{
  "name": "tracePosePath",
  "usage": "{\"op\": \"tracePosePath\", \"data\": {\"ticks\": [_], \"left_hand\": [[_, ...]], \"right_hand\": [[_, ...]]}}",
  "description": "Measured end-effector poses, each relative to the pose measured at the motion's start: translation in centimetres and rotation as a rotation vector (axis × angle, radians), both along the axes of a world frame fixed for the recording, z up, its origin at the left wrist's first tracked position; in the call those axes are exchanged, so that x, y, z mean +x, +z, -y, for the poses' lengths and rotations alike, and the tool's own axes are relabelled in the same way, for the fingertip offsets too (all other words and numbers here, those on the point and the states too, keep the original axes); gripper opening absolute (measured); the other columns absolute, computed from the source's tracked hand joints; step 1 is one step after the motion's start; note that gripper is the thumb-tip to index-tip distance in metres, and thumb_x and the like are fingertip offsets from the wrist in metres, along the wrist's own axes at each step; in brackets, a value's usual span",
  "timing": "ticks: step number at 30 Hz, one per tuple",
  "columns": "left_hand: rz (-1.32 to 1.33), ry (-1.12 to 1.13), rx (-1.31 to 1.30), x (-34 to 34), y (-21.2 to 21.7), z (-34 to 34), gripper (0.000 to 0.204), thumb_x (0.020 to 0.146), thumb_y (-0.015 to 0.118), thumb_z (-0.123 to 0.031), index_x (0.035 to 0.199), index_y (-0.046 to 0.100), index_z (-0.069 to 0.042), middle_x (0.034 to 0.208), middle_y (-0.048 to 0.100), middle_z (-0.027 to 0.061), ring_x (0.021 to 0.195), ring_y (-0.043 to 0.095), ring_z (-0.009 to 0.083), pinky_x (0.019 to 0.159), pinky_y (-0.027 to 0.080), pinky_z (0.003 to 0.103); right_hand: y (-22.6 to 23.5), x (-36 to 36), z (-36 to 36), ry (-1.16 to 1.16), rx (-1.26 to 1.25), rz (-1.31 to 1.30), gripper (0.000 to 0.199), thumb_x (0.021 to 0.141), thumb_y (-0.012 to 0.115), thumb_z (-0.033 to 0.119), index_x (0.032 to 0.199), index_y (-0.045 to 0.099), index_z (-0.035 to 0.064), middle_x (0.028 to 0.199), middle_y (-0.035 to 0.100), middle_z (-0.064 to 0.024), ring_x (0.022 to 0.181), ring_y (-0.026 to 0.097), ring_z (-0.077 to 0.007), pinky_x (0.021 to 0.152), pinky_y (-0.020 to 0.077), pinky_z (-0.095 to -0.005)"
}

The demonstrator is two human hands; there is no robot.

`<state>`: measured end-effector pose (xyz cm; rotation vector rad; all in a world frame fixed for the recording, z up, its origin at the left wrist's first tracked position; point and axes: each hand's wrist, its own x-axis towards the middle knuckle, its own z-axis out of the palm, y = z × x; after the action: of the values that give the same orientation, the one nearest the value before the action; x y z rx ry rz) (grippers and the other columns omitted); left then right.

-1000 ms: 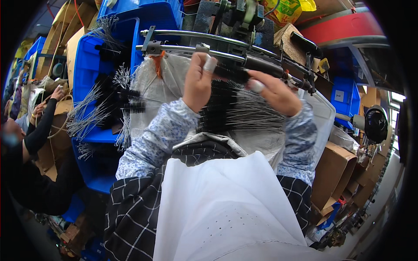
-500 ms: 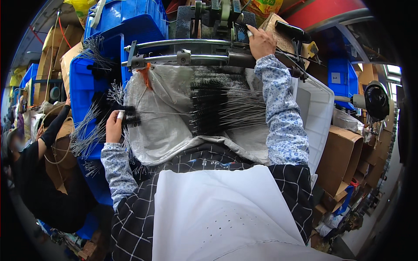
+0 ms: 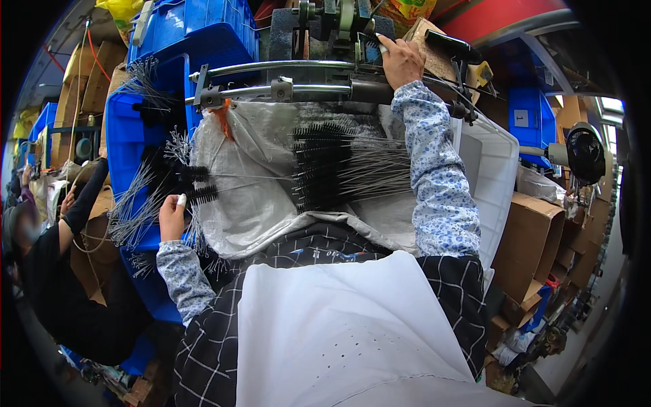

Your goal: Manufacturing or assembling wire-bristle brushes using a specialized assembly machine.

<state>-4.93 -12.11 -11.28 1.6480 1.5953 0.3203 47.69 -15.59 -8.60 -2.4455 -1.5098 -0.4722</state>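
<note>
Two hands (image 3: 172,216), spread wide apart, work a brush-making station seen from above. The left hand, w/ a taped fingertip, closes on a black wire-stemmed bottle brush (image 3: 196,193) at the edge of the blue crate (image 3: 125,136), where dozens more brushes (image 3: 146,197) bristle out beside and just beyond it. The right hand (image 3: 401,61) reaches far up to the machine (image 3: 339,20) above the twin metal rails (image 3: 285,78); fingers look curled on a part there, but what it grips cannot be told. Between the hands, nearer the right forearm, a second batch of brushes (image 3: 332,166) lies flat on a grey woven sack (image 3: 258,197), bristle heads toward the left hand, wire stems toward the right sleeve. Judged from this, the step in hand is picking one brush from the crate stock while the other hand tends the machine; next move prob. calls for drawing that single stem free of its tangled neighbours w/o dragging others out, then carrying it across to the right hand's side. At far left, beyond the crate, another person's dark sleeve (image 3: 81,203) shows.
</note>
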Motion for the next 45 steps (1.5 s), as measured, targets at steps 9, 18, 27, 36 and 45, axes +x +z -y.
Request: {"op": "tracePosePath", "data": {"ticks": [9, 18, 27, 36, 45], "left_hand": [[0.122, 0.151, 0.155, 1.4, 0.4, -0.4, 0.020, 0.084, 0.049, -0.021, 0.076, 0.050, -0.002, 0.060, 0.048, -0.0002, 0.053, 0.041, 0.0052, 0.048, 0.034, 0.021], [0.323, 0.191, 0.345, 2.8, 3.3, -1.2, 0.018, 0.087, 0.043, -0.019, 0.083, 0.048, -0.003, 0.070, 0.047, -0.0010, 0.061, 0.044, 0.0052, 0.055, 0.040, 0.019], [0.146, 0.167, 0.678, 2.4, 5.7, -3.5, 0.020, 0.088, 0.042, -0.020, 0.086, 0.048, -0.001, 0.074, 0.047, -0.0001, 0.070, 0.044, 0.0070, 0.064, 0.037, 0.020], [0.366, 0.381, 0.992, 0.0, 10.0, -6.0, 0.024, 0.086, 0.045, -0.017, 0.101, 0.048, 0.001, 0.094, 0.050, 0.0078, 0.089, 0.048, 0.0140, 0.074, 0.042, 0.025], [0.827, 0.528, 0.874, -2.2, 10.9, -4.8, 0.025, 0.085, 0.042, -0.008, 0.105, 0.043, 0.005, 0.103, 0.047, 0.0110, 0.093, 0.050, 0.0189, 0.081, 0.042, 0.030]], "right_hand": [[-0.2, 0.2, -0.1, 0.011, 0.010, -0.036, 0.027, 0.076, 0.051, 0.017, 0.102, 0.058, 0.0231, 0.082, 0.057, -0.0015, 0.084, 0.049, -0.0201, 0.077, 0.0365, -0.0350], [-0.2, 0.1, -0.6, 0.031, -0.037, -0.137, 0.027, 0.078, 0.048, 0.019, 0.104, 0.057, 0.0247, 0.084, 0.057, -0.0017, 0.086, 0.048, -0.0201, 0.079, 0.0347, -0.0365], [-1.9, 2.1, -1.0, 0.042, -0.061, 0.031, 0.039, 0.079, 0.044, 0.015, 0.116, 0.044, 0.0257, 0.113, 0.047, -0.0016, 0.110, 0.034, -0.0205, 0.089, 0.0202, -0.0465], [-1.1, 1.5, 1.6, -0.153, 0.062, -0.253, 0.039, 0.073, 0.053, 0.022, 0.110, 0.051, 0.0119, 0.108, 0.051, -0.0064, 0.104, 0.044, -0.0227, 0.085, 0.0305, -0.0428], [-2.4, -0.1, -0.2, -0.092, 0.164, -0.235, 0.034, 0.073, 0.053, 0.019, 0.107, 0.054, 0.0116, 0.102, 0.055, -0.0062, 0.095, 0.050, -0.0224, 0.079, 0.0354, -0.0409]]}}
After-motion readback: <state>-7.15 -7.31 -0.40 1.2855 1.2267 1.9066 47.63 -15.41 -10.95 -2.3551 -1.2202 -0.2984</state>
